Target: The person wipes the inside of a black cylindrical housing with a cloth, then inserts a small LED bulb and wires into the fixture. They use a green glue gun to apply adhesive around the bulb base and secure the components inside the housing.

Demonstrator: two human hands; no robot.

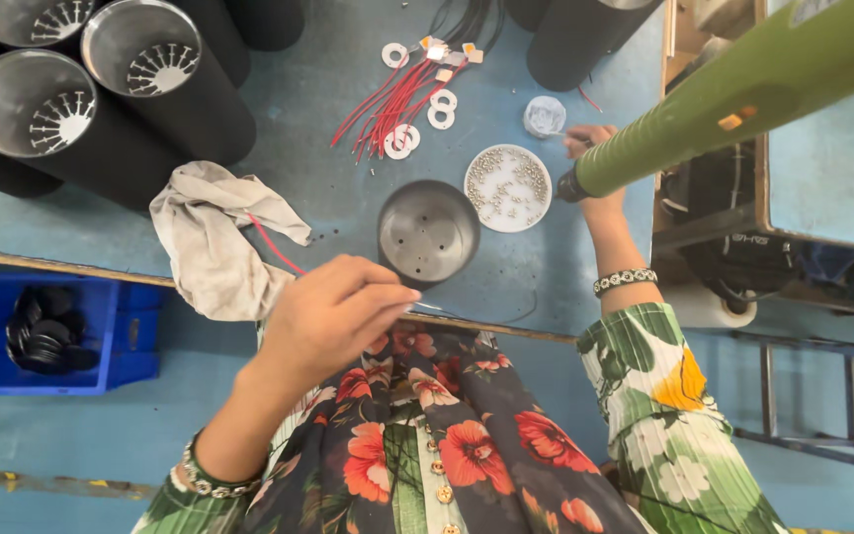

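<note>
A blue counter (328,89) carries black tubes along its far left edge. Near the front edge stands a small metal cup (428,232), a dish of tiny screws (508,188) just beside it. The left hand (333,316) pinches a thin red wire (274,247); the right hand (593,168) grasps a green power screwdriver (743,89). A tug could snag the wire on the rag (212,237), or the tool could knock the dish
</note>
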